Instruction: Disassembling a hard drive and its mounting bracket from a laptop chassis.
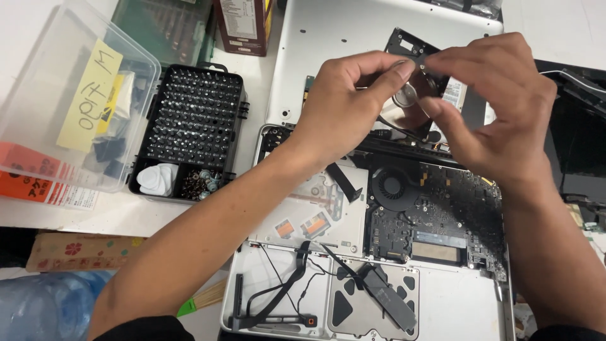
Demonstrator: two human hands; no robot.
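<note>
The hard drive is held up in the air above the far edge of the opened laptop, in front of the silver bottom cover that lies beyond it on the bench. It is tilted, its circuit side toward the camera, and its long axis runs from the upper left down to the lower right; the black bracket end points up and away toward the far edge of the bench. The left hand comes in from the left, its grip pinched shut with thumb and forefinger on the upper edge near the bracket. The right hand comes from the right, its fingers closed on the same top corner and curled down over the drive's right side. Both grips meet at that corner, so the drive hangs below and between them. A dark cable trails from under it toward the laptop. Left of the laptop sits a black case of screwdriver bits, and beyond that a clear plastic box.
</note>
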